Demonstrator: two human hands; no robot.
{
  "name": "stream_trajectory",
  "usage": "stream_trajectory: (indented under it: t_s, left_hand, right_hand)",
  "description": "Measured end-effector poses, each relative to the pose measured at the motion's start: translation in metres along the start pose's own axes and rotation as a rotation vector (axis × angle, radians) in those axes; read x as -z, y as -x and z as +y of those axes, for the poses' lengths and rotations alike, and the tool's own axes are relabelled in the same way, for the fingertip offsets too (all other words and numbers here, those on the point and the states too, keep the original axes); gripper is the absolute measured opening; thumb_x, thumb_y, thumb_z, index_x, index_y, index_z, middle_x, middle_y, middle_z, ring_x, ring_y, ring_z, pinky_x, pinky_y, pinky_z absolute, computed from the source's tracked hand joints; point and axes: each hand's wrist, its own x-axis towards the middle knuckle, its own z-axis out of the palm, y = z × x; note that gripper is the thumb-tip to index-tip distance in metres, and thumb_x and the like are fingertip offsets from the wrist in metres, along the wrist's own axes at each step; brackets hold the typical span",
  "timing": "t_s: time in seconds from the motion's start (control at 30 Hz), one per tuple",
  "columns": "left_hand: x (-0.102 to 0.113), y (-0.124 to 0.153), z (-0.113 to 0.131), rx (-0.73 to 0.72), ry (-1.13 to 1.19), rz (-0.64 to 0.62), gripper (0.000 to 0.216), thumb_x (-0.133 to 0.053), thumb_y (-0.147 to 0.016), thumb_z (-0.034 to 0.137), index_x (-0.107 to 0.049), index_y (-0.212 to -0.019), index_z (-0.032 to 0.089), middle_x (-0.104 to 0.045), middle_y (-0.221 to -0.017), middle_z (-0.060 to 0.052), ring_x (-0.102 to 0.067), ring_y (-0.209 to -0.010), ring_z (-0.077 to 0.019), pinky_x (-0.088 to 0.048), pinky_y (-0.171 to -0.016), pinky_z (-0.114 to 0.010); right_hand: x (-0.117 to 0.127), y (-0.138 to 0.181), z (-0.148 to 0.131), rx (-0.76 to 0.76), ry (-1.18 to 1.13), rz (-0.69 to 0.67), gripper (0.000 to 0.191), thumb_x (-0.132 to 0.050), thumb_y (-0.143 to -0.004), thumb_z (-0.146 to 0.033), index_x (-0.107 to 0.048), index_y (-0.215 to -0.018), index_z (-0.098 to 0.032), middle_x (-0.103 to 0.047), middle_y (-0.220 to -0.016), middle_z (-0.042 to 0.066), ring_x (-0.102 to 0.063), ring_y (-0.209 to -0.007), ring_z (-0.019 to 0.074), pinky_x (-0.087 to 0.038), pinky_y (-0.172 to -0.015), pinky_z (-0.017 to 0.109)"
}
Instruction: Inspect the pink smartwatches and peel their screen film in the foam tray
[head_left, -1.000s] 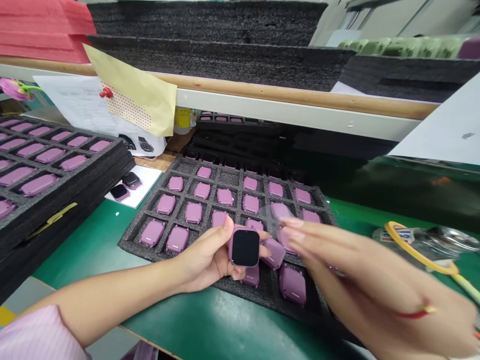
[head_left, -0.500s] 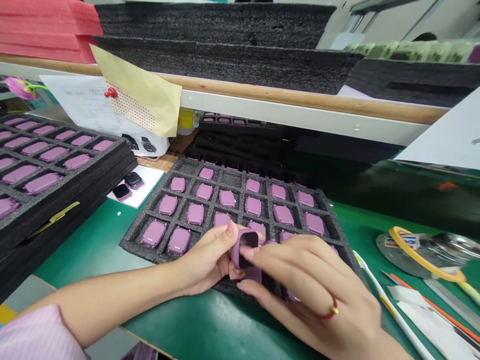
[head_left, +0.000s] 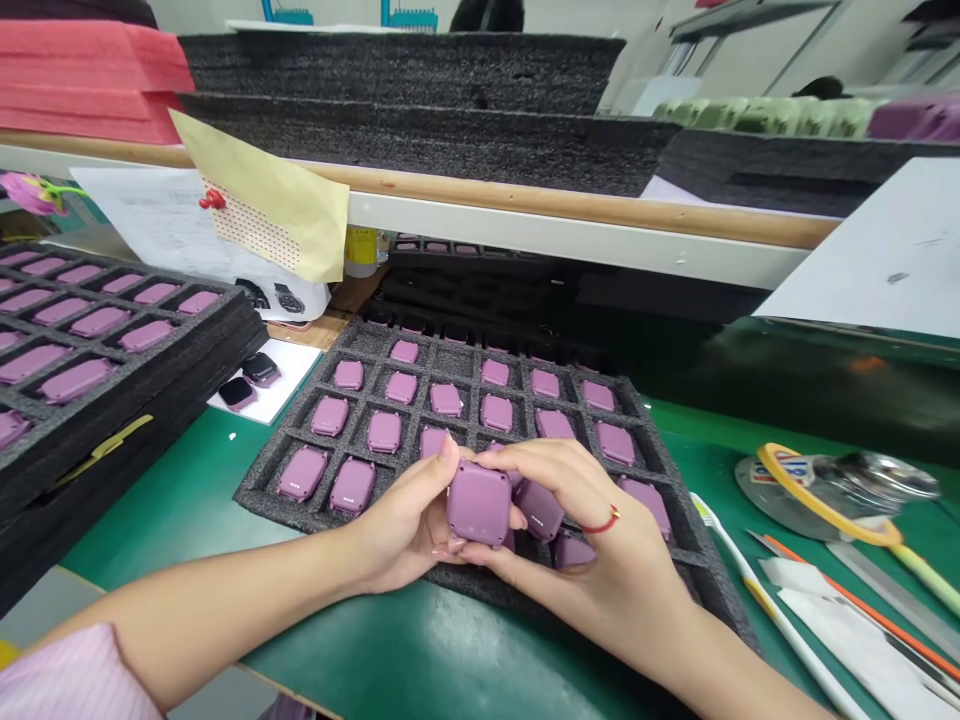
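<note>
A purple smartwatch case [head_left: 480,505] is held between my two hands, its plain back turned up toward me. My left hand [head_left: 409,525] grips its left side, thumb at the upper left corner and fingers behind. From the right, my right hand [head_left: 600,540] pinches it, forefinger along the top edge and thumb at the bottom edge. A red string ring with a gold bead circles one of its fingers. Beneath both hands lies a black foam tray [head_left: 270,490] with more purple watch cases in its cells, such as the watch case [head_left: 352,487] at the front left.
Stacked foam trays [head_left: 247,345] with purple cases stand at left, near two watches [head_left: 261,369] on white paper. A toothbrush [head_left: 750,580], a clear pump-top container [head_left: 802,500], tissue [head_left: 832,640] and thin tools lie at right. A shelf edge [head_left: 570,240] crosses above the tray.
The watch case has turned from its dark screen side to its purple back. My right hand has moved from the screen to the case's edges. The view has shifted slightly.
</note>
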Motion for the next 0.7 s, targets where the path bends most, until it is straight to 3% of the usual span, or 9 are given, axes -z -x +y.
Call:
stream_trajectory:
  t_s: [0.2,0.37,0.47,0.53,0.7]
  left_hand:
    - [0.001,-0.002,-0.003,0.039,0.08,-0.031,0.056,-0.073,-0.076,0.069,-0.062,-0.087,0.015,-0.061,-0.071,0.0,-0.046,-0.048,-0.0056,-0.023,-0.042,-0.018]
    - [0.003,-0.005,-0.005,0.058,-0.014,-0.066,0.051,-0.07,-0.081,0.064,-0.057,-0.082,0.015,-0.064,-0.075,-0.003,-0.044,-0.047,-0.0061,-0.028,-0.043,-0.02]
    - [0.002,-0.003,-0.006,0.07,-0.181,-0.13,0.049,-0.079,-0.074,0.059,-0.054,-0.075,0.016,-0.066,-0.074,-0.003,-0.045,-0.046,-0.0052,-0.031,-0.043,-0.021]
    - [0.001,-0.001,-0.005,0.068,-0.244,-0.137,0.051,-0.081,-0.071,0.06,-0.054,-0.074,0.016,-0.066,-0.073,-0.003,-0.045,-0.043,-0.0044,-0.032,-0.042,-0.021]
    - [0.001,0.0,-0.005,0.072,-0.289,-0.125,0.054,-0.082,-0.068,0.062,-0.053,-0.074,0.016,-0.066,-0.072,-0.002,-0.046,-0.043,-0.0042,-0.033,-0.042,-0.02]
  right_hand:
    - [0.007,-0.001,0.003,-0.001,0.062,-0.076,0.047,-0.073,-0.085,-0.024,-0.057,-0.13,-0.024,-0.066,-0.115,0.009,-0.068,-0.104,0.0232,-0.06,-0.085,0.037]
    - [0.018,-0.046,0.033,-0.185,0.168,-0.076,0.031,-0.072,-0.084,-0.031,-0.067,-0.112,-0.021,-0.073,-0.102,0.007,-0.071,-0.093,0.0237,-0.059,-0.082,0.039]
    - [0.0,-0.077,0.067,-0.294,0.224,-0.077,0.034,-0.076,-0.08,-0.033,-0.07,-0.11,-0.018,-0.073,-0.099,0.008,-0.072,-0.091,0.0249,-0.06,-0.082,0.041]
    - [-0.019,-0.088,0.087,-0.305,0.253,-0.05,0.032,-0.071,-0.086,-0.031,-0.069,-0.114,-0.015,-0.072,-0.111,0.012,-0.07,-0.103,0.0272,-0.058,-0.091,0.044]
    - [-0.045,-0.088,0.105,-0.256,0.266,-0.125,0.03,-0.056,-0.102,-0.035,-0.065,-0.122,-0.015,-0.068,-0.125,0.009,-0.067,-0.116,0.0241,-0.055,-0.099,0.049]
